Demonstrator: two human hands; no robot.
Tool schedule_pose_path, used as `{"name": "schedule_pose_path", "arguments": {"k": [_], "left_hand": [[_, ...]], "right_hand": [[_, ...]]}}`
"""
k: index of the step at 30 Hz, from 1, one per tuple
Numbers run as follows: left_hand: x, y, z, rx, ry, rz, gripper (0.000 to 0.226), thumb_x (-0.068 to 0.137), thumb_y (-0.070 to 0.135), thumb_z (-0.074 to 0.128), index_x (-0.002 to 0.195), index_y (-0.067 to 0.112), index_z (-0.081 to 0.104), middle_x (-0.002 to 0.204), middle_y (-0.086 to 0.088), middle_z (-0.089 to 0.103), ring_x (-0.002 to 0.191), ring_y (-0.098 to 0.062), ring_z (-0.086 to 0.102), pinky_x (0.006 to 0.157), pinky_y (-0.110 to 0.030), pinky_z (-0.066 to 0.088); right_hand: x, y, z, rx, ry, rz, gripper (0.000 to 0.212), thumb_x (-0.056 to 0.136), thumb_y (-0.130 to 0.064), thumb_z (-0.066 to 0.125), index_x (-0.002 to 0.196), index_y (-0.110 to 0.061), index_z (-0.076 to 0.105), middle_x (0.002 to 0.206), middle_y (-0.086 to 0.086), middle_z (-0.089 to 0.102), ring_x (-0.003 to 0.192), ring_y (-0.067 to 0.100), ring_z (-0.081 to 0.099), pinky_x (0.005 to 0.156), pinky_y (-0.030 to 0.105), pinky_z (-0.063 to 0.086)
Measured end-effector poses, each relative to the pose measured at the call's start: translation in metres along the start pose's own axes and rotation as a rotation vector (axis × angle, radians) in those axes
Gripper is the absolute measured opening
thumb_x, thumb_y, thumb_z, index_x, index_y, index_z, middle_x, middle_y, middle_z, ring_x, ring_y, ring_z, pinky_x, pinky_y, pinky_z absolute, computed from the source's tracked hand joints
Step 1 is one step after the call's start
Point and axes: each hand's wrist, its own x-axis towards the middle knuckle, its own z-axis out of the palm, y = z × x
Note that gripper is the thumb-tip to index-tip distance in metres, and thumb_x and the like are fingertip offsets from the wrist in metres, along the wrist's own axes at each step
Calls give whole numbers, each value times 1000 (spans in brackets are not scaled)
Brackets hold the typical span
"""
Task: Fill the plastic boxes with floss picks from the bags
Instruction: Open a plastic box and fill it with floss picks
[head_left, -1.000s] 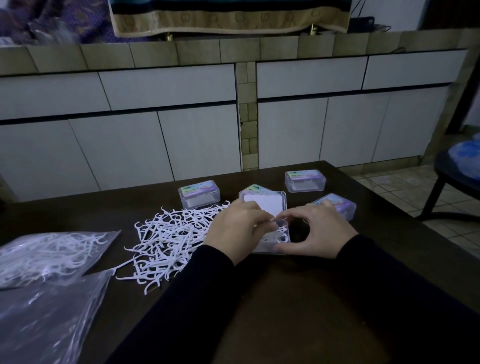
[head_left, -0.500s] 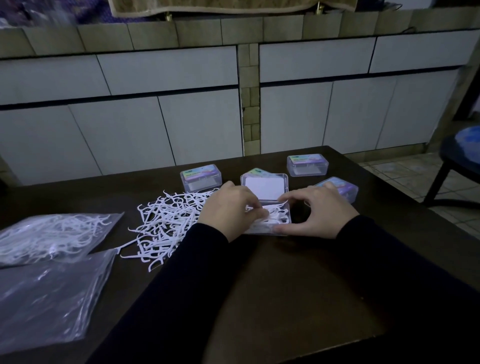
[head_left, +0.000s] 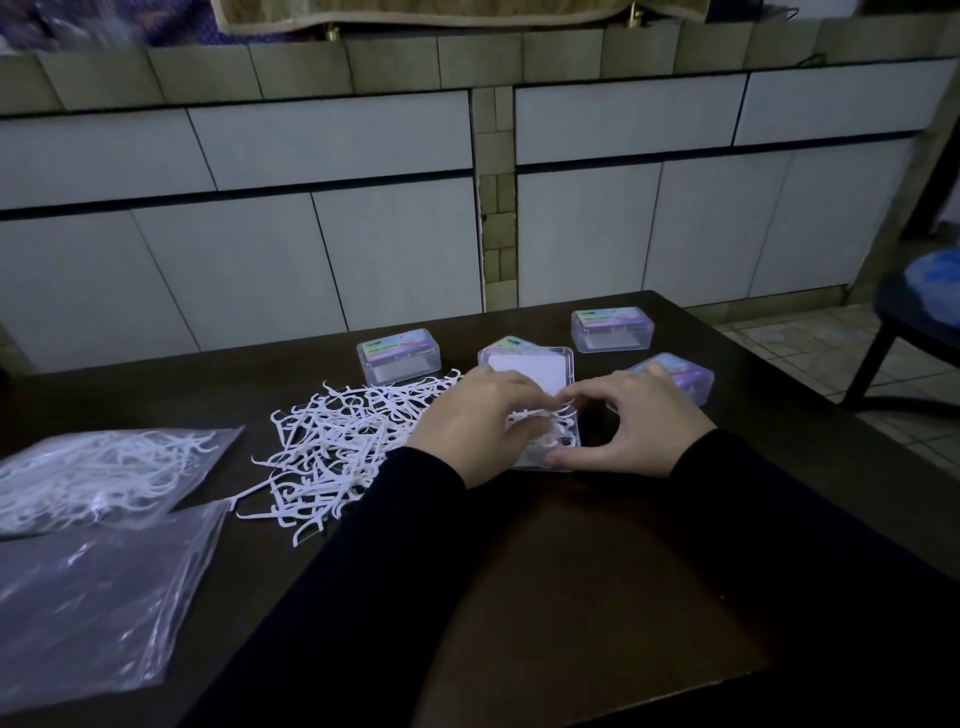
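Your one head camera looks forward and down across the desk (head_left: 597, 571) from its near edge, close above, facing the far-edge cabinets (head_left: 363, 260).

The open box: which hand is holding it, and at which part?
The right hand holds the open box at its right side, thumb on the near edge. The left hand rests over the picks inside.

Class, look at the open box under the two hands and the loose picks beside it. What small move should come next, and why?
Probably press the picks flat into the open box, then reach for more. The left hand lies over the picks in the tray, the right hand steadies its edge, the lid stands open, and a large pile remains on the table.
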Motion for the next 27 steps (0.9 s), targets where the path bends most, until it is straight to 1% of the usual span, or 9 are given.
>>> {"name": "schedule_pose_path", "arguments": {"k": [2,6,10,12,15,18,21,25,27], "left_hand": [[4,2,3,47,-21,-20,23,93,39,56,111,33,69,117,13,64,98,-7,42,82,-23,37],[9,2,5,108,23,-87,27,89,47,58,108,32,71,112,11,65,94,-8,39,75,-24,35],[8,0,0,18,25,-109,22,89,41,62,108,33,69,113,11,65,103,-8,47,83,-22,38],[5,-5,-5,-34,-3,-117,19,89,37,63,105,31,72,111,11,67,103,-9,49,89,-27,42],[3,-8,-8,-101,-99,-110,20,88,35,65,104,29,73,109,9,67,103,-10,52,94,-34,45],[6,-2,-5,-129,-128,-81,20,87,34,65,105,28,73,109,8,67,102,-10,55,94,-33,46],[8,0,-2,-139,-100,-63,18,88,32,65,104,28,74,108,6,68,100,-10,56,93,-33,46],[-1,-18,-13,-232,-35,-139,12,88,33,65,99,35,71,104,17,64,104,-5,52,94,-32,43],[-6,-29,-20,-241,-48,-183,9,85,38,67,94,38,69,104,18,62,102,-2,52,92,-30,44]], "right_hand": [[1,2,2,-1,2,-6,74,67,-78,58,130,-40,50,124,-17,58,116,5,44,105,35,27],[4,2,4,-20,-8,7,77,66,-80,56,131,-41,49,128,-15,58,120,9,45,108,37,25],[5,3,4,-26,-28,5,79,64,-82,54,131,-41,49,127,-15,58,120,9,46,109,38,25],[6,4,4,-16,-33,13,80,63,-83,54,131,-42,48,126,-15,59,119,9,46,109,38,26],[6,4,4,-22,-29,15,78,63,-82,55,130,-42,48,125,-16,59,118,9,46,108,38,27],[5,3,4,-28,-13,3,77,65,-82,55,131,-41,49,123,-16,60,116,8,46,107,37,27],[3,4,4,-20,-4,-3,77,65,-81,55,131,-41,50,124,-16,60,117,9,46,108,38,28],[3,3,3,-33,-22,22,83,60,-85,53,131,-42,49,126,-15,59,117,12,45,105,37,31],[3,2,3,-38,-31,31,86,58,-87,51,131,-42,49,126,-15,59,118,13,44,105,38,32]]}}
